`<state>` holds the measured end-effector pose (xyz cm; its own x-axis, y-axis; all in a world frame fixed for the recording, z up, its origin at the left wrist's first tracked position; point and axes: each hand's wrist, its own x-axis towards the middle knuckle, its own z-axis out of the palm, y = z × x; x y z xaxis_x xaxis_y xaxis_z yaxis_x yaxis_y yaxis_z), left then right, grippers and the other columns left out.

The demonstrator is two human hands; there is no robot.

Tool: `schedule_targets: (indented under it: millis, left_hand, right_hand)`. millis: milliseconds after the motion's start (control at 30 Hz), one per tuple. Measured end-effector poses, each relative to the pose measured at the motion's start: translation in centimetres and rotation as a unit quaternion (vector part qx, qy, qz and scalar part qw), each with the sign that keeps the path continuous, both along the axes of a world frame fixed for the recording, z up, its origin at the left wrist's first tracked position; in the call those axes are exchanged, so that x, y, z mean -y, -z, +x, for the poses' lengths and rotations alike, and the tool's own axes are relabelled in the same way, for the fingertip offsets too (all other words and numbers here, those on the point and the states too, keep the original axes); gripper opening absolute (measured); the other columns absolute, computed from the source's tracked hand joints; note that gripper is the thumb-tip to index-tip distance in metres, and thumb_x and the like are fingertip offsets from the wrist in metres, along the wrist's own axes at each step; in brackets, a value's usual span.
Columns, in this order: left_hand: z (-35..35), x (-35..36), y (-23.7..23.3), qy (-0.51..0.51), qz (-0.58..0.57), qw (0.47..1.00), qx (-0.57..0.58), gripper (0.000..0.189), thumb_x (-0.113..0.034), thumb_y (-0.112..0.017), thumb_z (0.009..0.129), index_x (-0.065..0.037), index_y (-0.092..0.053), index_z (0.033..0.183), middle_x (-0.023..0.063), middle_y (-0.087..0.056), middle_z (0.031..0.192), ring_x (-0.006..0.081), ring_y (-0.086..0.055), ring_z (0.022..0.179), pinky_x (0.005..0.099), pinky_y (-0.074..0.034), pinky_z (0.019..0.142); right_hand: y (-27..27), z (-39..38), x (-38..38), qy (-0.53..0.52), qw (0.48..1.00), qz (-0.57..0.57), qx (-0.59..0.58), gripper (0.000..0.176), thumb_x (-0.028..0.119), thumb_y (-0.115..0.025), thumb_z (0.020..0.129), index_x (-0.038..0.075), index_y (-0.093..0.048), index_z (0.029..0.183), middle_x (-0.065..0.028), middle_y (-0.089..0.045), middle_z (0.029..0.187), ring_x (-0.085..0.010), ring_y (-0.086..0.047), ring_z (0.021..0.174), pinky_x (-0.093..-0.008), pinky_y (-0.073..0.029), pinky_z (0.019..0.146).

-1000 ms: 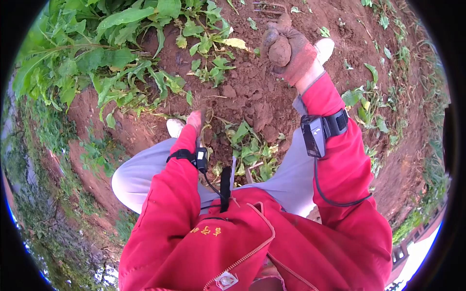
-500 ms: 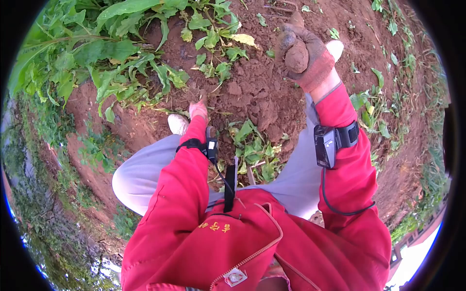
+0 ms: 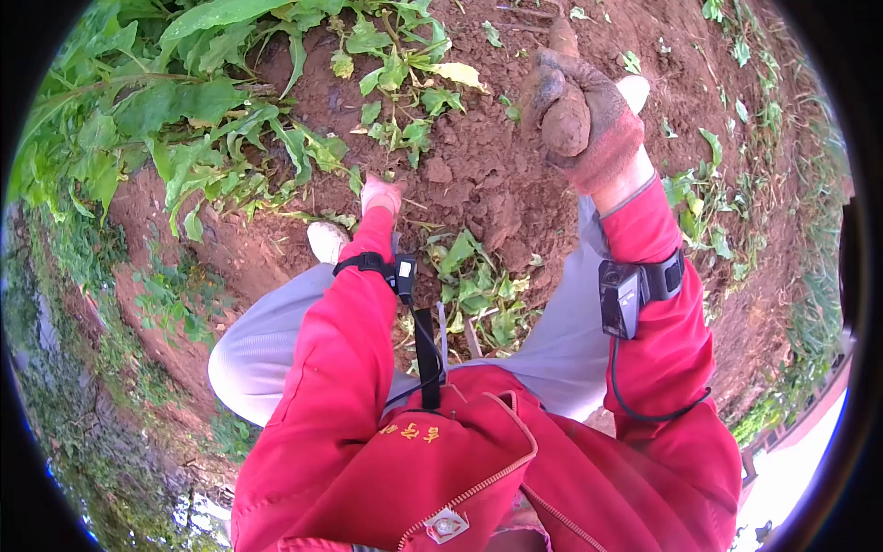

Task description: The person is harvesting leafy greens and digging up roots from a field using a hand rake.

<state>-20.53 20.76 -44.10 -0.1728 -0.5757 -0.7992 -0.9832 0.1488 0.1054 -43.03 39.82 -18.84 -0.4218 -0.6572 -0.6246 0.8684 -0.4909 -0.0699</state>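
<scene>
My right hand [image 3: 589,120], in a soil-caked glove, is closed around a muddy, thick-handled hand tool [image 3: 566,127]. The rounded butt of the handle points toward me, and its shaft comes out beyond my fist toward the soil; the working end cannot be made out. My left hand [image 3: 380,195], in a pinkish glove, reaches down to the soil beside the leafy plants [image 3: 202,101]. Its fingers are hidden, so whether it holds anything does not show. Between my hands lies loose, clumpy brown soil [image 3: 469,175].
Wilted leaves [image 3: 478,285] lie between my knees. A few leafy stems [image 3: 405,74] stand ahead. My white shoes [image 3: 326,241] rest on the soil on both sides. Grass [image 3: 809,212] borders the right. Straps hold small devices [image 3: 621,299] on both forearms.
My right hand has come slightly nearer with the tool still in it. The left hand has shifted a little, and its darker fingertips no longer show. The view has moved slightly.
</scene>
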Motion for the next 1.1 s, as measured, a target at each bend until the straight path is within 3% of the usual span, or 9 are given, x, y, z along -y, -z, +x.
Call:
schedule_targets:
  millis: [167, 200, 233, 267, 333, 467, 633, 867, 1100]
  left_hand:
    - [4.2, 3.2, 7.1, -0.136, 0.187, 0.973, 0.012, 0.057, -0.035, -0.058, 0.079, -0.012, -0.040, 0.128, 0.0109, -0.050, 0.123, 0.0232, -0.047, 0.113, 0.0368, -0.042, 0.089]
    - [4.7, 3.6, 5.9, 0.129, 0.091, 0.987, 0.034, 0.051, -0.034, -0.054, 0.081, -0.014, -0.042, 0.127, 0.0103, -0.050, 0.123, 0.0226, -0.047, 0.113, 0.0360, -0.042, 0.089]
    - [5.3, 3.6, 4.0, 0.391, 0.021, 0.919, 0.054, 0.047, -0.034, -0.050, 0.083, -0.016, -0.044, 0.126, 0.0097, -0.050, 0.123, 0.0221, -0.047, 0.112, 0.0353, -0.042, 0.089]
    - [5.9, 3.6, 2.0, 0.611, -0.110, 0.781, 0.072, 0.042, -0.033, -0.045, 0.085, -0.017, -0.046, 0.125, 0.0091, -0.050, 0.123, 0.0216, -0.048, 0.111, 0.0345, -0.042, 0.088]
    - [7.5, 3.7, 1.0, 0.647, -0.107, 0.747, 0.108, 0.046, -0.033, -0.049, 0.082, -0.017, -0.043, 0.125, 0.0099, -0.050, 0.123, 0.0221, -0.048, 0.111, 0.0349, -0.042, 0.089]
    - [9.2, 3.1, 1.1, 0.513, -0.027, 0.843, 0.159, 0.055, -0.032, -0.056, 0.076, -0.016, -0.039, 0.127, 0.0114, -0.048, 0.124, 0.0231, -0.048, 0.111, 0.0357, -0.041, 0.090]
    - [8.9, -0.4, 2.5, 0.115, -0.007, 0.985, 0.131, 0.069, -0.032, -0.065, 0.069, -0.015, -0.034, 0.128, 0.0133, -0.047, 0.125, 0.0243, -0.049, 0.111, 0.0367, -0.040, 0.092]
    - [4.4, -5.4, 2.4, -0.323, 0.009, 0.940, 0.108, 0.087, -0.034, -0.076, 0.061, -0.012, -0.028, 0.130, 0.0147, -0.043, 0.127, 0.0265, -0.051, 0.108, 0.0367, -0.042, 0.091]
    - [5.8, -2.5, 3.2, -0.282, 0.113, 0.952, -0.034, 0.064, -0.030, -0.066, 0.069, -0.010, -0.039, 0.124, 0.0128, -0.052, 0.119, 0.0239, -0.054, 0.103, 0.0335, -0.042, 0.090]
  right_hand:
    - [1.2, -1.0, -0.2, -0.017, 0.997, -0.064, 0.032, 0.007, 0.007, -0.052, 0.084, 0.003, -0.051, 0.079, -0.0047, -0.056, 0.070, -0.0142, -0.059, 0.060, -0.0266, -0.053, 0.056]
    - [1.2, -1.1, -0.2, -0.025, 0.997, -0.072, 0.029, 0.007, 0.007, -0.052, 0.085, 0.003, -0.051, 0.079, -0.0048, -0.056, 0.070, -0.0143, -0.059, 0.060, -0.0267, -0.053, 0.057]
    - [1.2, -1.2, -0.2, -0.031, 0.996, -0.080, 0.027, 0.007, 0.007, -0.052, 0.085, 0.003, -0.051, 0.079, -0.0049, -0.056, 0.070, -0.0143, -0.059, 0.060, -0.0267, -0.053, 0.058]
    - [1.2, -1.0, -0.3, -0.037, 0.995, -0.086, 0.026, 0.007, 0.007, -0.052, 0.085, 0.003, -0.051, 0.078, -0.0050, -0.056, 0.070, -0.0144, -0.059, 0.061, -0.0267, -0.053, 0.058]
    - [1.3, -0.9, -0.2, -0.028, 0.996, -0.083, 0.029, 0.007, 0.007, -0.052, 0.085, 0.003, -0.051, 0.079, -0.0048, -0.056, 0.070, -0.0146, -0.059, 0.062, -0.0267, -0.053, 0.059]
    - [0.6, -0.7, -0.3, -0.028, 0.997, -0.077, 0.007, 0.008, 0.008, -0.052, 0.085, 0.003, -0.051, 0.078, -0.0044, -0.057, 0.071, -0.0143, -0.060, 0.063, -0.0276, -0.053, 0.060]
    - [1.5, -0.8, -0.3, -0.038, 0.995, -0.088, 0.002, 0.008, 0.011, -0.052, 0.086, 0.004, -0.053, 0.081, -0.0045, -0.058, 0.072, -0.0145, -0.060, 0.061, -0.0290, -0.054, 0.060]
    - [1.2, -0.4, -0.1, -0.027, 0.999, -0.039, 0.024, 0.011, 0.012, -0.051, 0.086, 0.002, -0.054, 0.080, -0.0053, -0.058, 0.071, -0.0177, -0.060, 0.060, -0.0293, -0.054, 0.059]
    - [1.2, -0.3, -0.2, -0.024, 0.998, -0.044, 0.041, 0.009, 0.010, -0.051, 0.085, 0.002, -0.051, 0.080, -0.0043, -0.055, 0.068, -0.0160, -0.058, 0.060, -0.0290, -0.053, 0.057]
